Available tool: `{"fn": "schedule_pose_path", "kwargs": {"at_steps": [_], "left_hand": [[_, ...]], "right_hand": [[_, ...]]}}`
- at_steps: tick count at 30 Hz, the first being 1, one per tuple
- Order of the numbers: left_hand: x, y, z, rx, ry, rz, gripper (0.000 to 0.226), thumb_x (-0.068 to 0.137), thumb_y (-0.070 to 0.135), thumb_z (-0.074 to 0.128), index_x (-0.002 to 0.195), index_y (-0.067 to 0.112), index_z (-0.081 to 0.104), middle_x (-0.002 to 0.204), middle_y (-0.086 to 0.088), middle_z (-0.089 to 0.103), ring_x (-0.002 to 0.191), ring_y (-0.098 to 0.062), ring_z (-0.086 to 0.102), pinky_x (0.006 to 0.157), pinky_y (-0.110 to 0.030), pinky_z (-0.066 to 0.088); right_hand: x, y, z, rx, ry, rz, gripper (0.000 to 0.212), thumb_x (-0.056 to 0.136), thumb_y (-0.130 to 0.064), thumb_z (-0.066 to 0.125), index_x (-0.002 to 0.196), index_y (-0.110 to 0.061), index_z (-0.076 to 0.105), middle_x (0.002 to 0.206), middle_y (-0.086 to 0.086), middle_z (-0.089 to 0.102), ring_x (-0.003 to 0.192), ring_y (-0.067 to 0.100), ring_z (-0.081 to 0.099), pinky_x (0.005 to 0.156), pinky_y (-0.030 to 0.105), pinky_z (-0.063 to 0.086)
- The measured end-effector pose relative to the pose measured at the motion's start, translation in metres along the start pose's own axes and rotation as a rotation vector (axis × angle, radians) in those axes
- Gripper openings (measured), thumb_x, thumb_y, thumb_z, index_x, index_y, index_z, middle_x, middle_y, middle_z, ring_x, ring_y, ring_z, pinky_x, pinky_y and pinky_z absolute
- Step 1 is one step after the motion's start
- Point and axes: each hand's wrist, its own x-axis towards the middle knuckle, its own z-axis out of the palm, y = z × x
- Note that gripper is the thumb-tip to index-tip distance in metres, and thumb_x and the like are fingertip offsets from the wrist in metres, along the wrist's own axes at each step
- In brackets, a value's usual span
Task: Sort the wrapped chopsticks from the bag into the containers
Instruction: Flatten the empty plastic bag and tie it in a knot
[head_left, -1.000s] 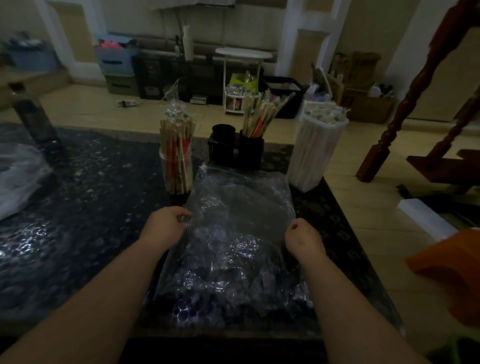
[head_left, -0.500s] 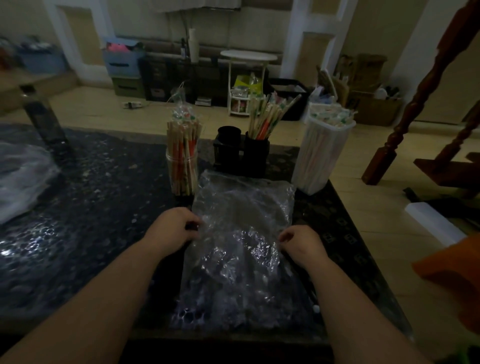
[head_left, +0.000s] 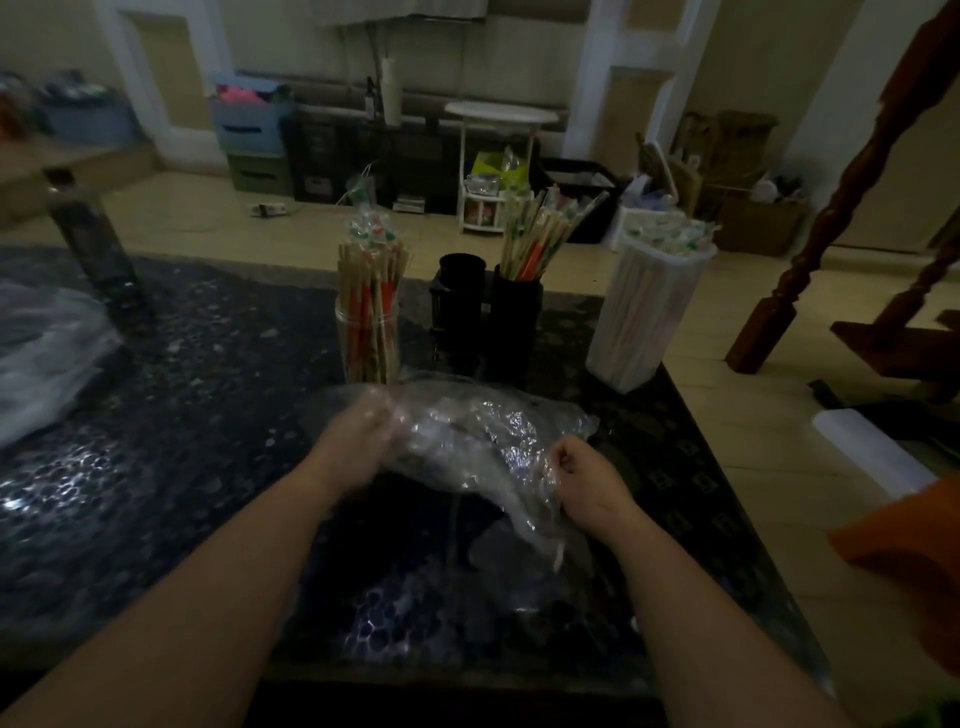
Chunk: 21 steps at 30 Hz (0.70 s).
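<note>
Since the earlier frame, the plastic bag (head_left: 483, 431) has gone from lying flat on the bench (head_left: 182, 395) to being bunched and raised off it, and both hands have come up with it.

**Hands**
- The right hand (head_left: 584, 480) is at the bag's right end. Its fingers are curled and pinch the film.
- The left hand (head_left: 358, 441) is at the bag's left end and blurred by motion. Film lies over its fingers, and whether they grip it cannot be told.

**Bag**
- It sits at the centre of the frame, crumpled, stretched between the two hands.
- A loose tail hangs below the right hand toward the bench.
- Its contents cannot be made out.

**Containers** (row across the upper centre of the frame, beyond the bag)
- The glass jar (head_left: 366, 338) on the left is packed with upright wrapped chopsticks.
- The black two-compartment holder (head_left: 462, 306) stands in the middle. A bundle of chopsticks (head_left: 540, 234) leans out of its right compartment.
- The tall white container (head_left: 644, 317) on the right is tilted in view, with wrapped ends showing at its top.

**Other items**
- A second sheet of plastic (head_left: 41, 358) lies at the left edge of the frame.
</note>
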Motion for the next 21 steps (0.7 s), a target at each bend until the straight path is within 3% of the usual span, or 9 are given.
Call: {"fn": "schedule_pose_path", "kwargs": {"at_steps": [2, 4, 6, 8, 10, 12, 15, 18, 21], "left_hand": [[-0.002, 0.004, -0.001, -0.063, 0.030, 0.002, 0.015, 0.093, 0.013, 0.063, 0.084, 0.023, 0.055, 0.079, 0.005, 0.055, 0.081, -0.019, 0.056, 0.063, -0.013, 0.047], [0.000, 0.002, -0.001, -0.118, 0.051, -0.021, 0.023, 0.086, 0.021, 0.071, 0.073, 0.033, 0.056, 0.075, -0.001, 0.059, 0.074, -0.021, 0.057, 0.065, -0.034, 0.049], [0.000, 0.005, -0.002, -0.126, 0.071, -0.034, 0.024, 0.089, 0.020, 0.068, 0.072, 0.033, 0.056, 0.069, 0.001, 0.059, 0.064, -0.017, 0.056, 0.058, -0.032, 0.046], [-0.002, 0.014, -0.002, -0.218, 0.079, -0.066, 0.014, 0.091, 0.012, 0.062, 0.082, 0.023, 0.060, 0.070, -0.003, 0.060, 0.063, -0.019, 0.056, 0.057, -0.033, 0.046], [0.000, 0.017, -0.005, -0.325, 0.037, -0.065, 0.017, 0.086, 0.012, 0.060, 0.094, 0.025, 0.068, 0.089, -0.004, 0.066, 0.080, -0.022, 0.060, 0.070, -0.036, 0.050], [0.000, 0.015, -0.009, -0.207, -0.043, -0.011, 0.037, 0.075, 0.038, 0.068, 0.113, 0.037, 0.068, 0.125, 0.001, 0.060, 0.113, -0.017, 0.056, 0.099, -0.042, 0.047], [-0.005, 0.011, -0.001, 0.141, -0.208, -0.020, 0.067, 0.071, 0.064, 0.070, 0.133, 0.045, 0.054, 0.150, 0.010, 0.032, 0.140, -0.013, 0.028, 0.118, -0.042, 0.024], [-0.009, 0.013, 0.017, -0.015, -0.217, -0.020, 0.024, 0.092, 0.033, 0.065, 0.115, 0.036, 0.059, 0.122, 0.018, 0.058, 0.122, -0.011, 0.052, 0.097, -0.020, 0.042], [-0.009, 0.026, 0.022, -0.295, -0.150, -0.113, 0.008, 0.090, 0.025, 0.069, 0.092, 0.017, 0.068, 0.097, -0.001, 0.074, 0.098, -0.023, 0.069, 0.087, -0.038, 0.055]], "right_hand": [[-0.001, -0.005, -0.002, -0.058, 0.009, 0.043, 0.023, 0.097, -0.016, 0.054, 0.079, -0.028, 0.047, 0.075, -0.008, 0.052, 0.064, 0.004, 0.046, 0.057, 0.015, 0.038], [-0.003, -0.011, -0.003, -0.034, 0.036, 0.093, 0.022, 0.098, -0.020, 0.052, 0.079, -0.030, 0.048, 0.076, -0.010, 0.051, 0.068, 0.009, 0.051, 0.063, 0.021, 0.045], [-0.004, -0.017, -0.004, 0.214, -0.003, 0.105, 0.032, 0.098, -0.013, 0.054, 0.069, -0.028, 0.054, 0.066, -0.008, 0.054, 0.063, 0.017, 0.054, 0.056, 0.031, 0.048], [-0.007, -0.020, -0.004, 0.498, -0.077, 0.124, 0.031, 0.093, -0.003, 0.061, 0.067, -0.020, 0.060, 0.051, -0.006, 0.053, 0.048, 0.016, 0.049, 0.046, 0.027, 0.041], [-0.010, -0.025, -0.006, 0.787, -0.096, 0.274, 0.011, 0.091, -0.007, 0.067, 0.082, -0.009, 0.061, 0.051, -0.002, 0.055, 0.040, 0.011, 0.046, 0.040, 0.021, 0.038], [-0.008, -0.023, -0.008, 0.949, -0.079, 0.509, 0.012, 0.089, -0.010, 0.069, 0.079, -0.008, 0.062, 0.052, 0.002, 0.058, 0.037, 0.010, 0.049, 0.037, 0.018, 0.040], [-0.005, -0.015, -0.004, 0.832, -0.104, 0.703, 0.013, 0.087, -0.013, 0.071, 0.076, -0.011, 0.064, 0.058, 0.005, 0.062, 0.041, 0.013, 0.054, 0.036, 0.018, 0.043], [-0.007, -0.013, 0.007, 0.768, -0.136, 0.674, 0.014, 0.082, -0.014, 0.073, 0.070, -0.012, 0.066, 0.063, 0.006, 0.061, 0.046, 0.017, 0.056, 0.040, 0.019, 0.044], [-0.005, -0.020, 0.011, 0.746, -0.008, 0.536, 0.019, 0.086, -0.026, 0.072, 0.073, -0.012, 0.069, 0.067, 0.006, 0.066, 0.049, 0.016, 0.061, 0.040, 0.019, 0.042]]}}
